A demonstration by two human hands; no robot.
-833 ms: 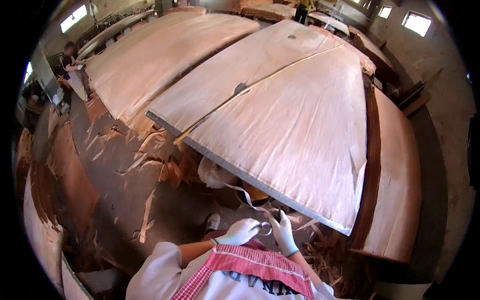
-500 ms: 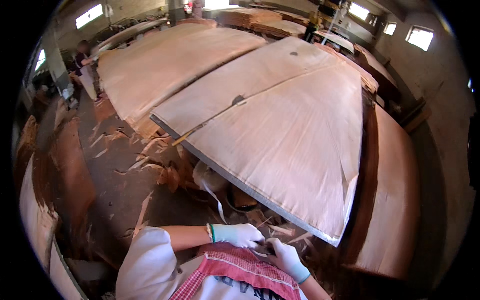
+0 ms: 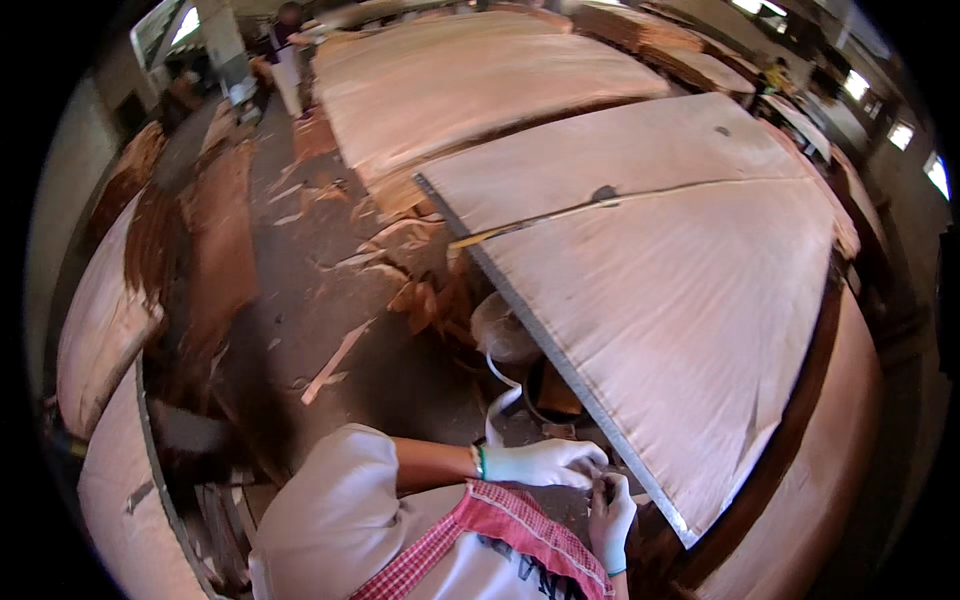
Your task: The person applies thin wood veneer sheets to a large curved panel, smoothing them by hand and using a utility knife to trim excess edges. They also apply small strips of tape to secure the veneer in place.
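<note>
My left hand (image 3: 548, 463), in a white glove with a green cuff, reaches in front of my apron with its fingers bent together. My right hand (image 3: 612, 520), gloved alike, meets it with fingertips pinched. Whatever lies between them is too small and dark to make out. A white strip (image 3: 500, 400) hangs down from a pale rounded bundle (image 3: 505, 328) and passes behind my left wrist. Just beyond my hands is the grey edge of a table, topped by a large pale wood veneer sheet (image 3: 690, 300) with a lengthwise split and dark knot holes. A yellow strip (image 3: 470, 240) sticks out at the split.
Another veneer stack (image 3: 480, 85) lies beyond, and one more (image 3: 810, 440) is at the right. Veneer sheets (image 3: 105, 320) lean at the left. Torn scraps (image 3: 425, 300) litter the floor (image 3: 300, 270). A person (image 3: 285, 60) stands at the far left.
My view has turned left, so the table and stacks sit farther right. My hands stay together in front of me; the dark piece seen between them earlier is now mostly hidden.
</note>
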